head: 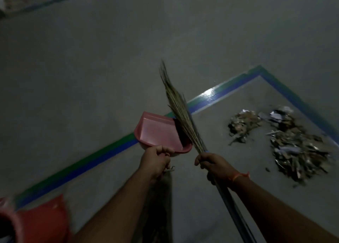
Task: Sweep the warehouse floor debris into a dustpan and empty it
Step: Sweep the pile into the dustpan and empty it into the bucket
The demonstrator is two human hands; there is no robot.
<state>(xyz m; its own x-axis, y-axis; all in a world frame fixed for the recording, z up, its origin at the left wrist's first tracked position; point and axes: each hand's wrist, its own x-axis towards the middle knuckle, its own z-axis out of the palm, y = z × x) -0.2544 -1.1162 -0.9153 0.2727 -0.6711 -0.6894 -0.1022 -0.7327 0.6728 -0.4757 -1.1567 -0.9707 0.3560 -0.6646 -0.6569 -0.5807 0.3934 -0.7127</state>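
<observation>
- Floor [91, 68]: grey concrete w/ blue-green tape line [102, 151].
- Debris [286, 141]: two heaps lay inside taped corner, right of broom.
- Red bin [36, 222]: lower left.
- Broom [181, 112]: bristles up, handle clenched in right hand [214, 166].
- Dustpan [157, 132]: pink, held off floor, handle gripped by left hand [156, 161].

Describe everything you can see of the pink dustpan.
The dustpan looks like pink plastic, a flat tray with a raised curved rim at the back. It appears empty, held above the floor, mouth pointing away. The left hand grips its handle; the broom bristles cross its right edge. Whether they touch is unclear.
</observation>
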